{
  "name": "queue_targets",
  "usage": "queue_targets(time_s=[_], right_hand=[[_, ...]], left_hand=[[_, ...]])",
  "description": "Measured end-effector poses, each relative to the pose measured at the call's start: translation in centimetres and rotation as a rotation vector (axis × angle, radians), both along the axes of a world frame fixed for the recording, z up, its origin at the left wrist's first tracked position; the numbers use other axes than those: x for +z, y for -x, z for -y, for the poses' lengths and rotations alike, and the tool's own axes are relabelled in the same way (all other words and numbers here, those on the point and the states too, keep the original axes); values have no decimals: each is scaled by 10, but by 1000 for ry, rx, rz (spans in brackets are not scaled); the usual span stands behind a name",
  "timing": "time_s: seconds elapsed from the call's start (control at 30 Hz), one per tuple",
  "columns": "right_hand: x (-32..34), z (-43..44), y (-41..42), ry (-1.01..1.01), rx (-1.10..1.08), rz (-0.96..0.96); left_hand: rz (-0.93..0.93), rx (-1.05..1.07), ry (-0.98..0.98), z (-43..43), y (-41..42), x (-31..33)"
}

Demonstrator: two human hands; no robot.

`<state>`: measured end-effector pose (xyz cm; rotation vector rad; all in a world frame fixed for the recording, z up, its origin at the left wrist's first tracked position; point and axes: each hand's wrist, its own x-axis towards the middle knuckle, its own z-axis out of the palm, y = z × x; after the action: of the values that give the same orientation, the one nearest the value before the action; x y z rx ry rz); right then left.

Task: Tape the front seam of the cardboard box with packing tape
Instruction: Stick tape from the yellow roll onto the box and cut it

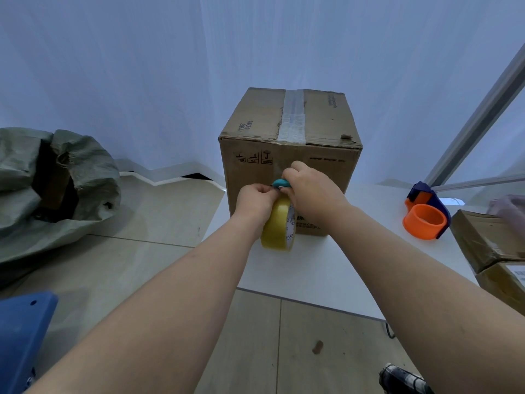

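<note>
A brown cardboard box (312, 166) stands on the white table (312, 268), clear tape running along its top seam and a little way down its front face. Against the front face, my left hand (255, 204) grips a yellowish roll of packing tape (277, 226) held on edge. My right hand (308, 187) is closed around a small teal cutter (279, 182) just above the roll, touching the left hand. A strip of tape seems to run from the roll up the front, mostly hidden by my fingers.
An orange and blue tape dispenser (426, 216) sits on the table to the right. Cardboard parcels (488, 240) lie at the right edge. A grey-green woven sack (51, 189) is on the floor at the left, a blue object (22, 336) at the lower left.
</note>
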<state>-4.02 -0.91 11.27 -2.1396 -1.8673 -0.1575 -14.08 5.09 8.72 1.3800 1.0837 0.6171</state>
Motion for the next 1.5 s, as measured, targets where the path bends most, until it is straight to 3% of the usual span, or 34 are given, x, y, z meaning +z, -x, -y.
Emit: queue_targets(time_s=[1.37,1.5], right_hand=[[3,25,-18,89,-94,34],[-1,33,-31,60,-133,-54]], left_hand=[[-31,-11,-44,-5,0,-2],[-21,-16,-46,-6,0,-2]])
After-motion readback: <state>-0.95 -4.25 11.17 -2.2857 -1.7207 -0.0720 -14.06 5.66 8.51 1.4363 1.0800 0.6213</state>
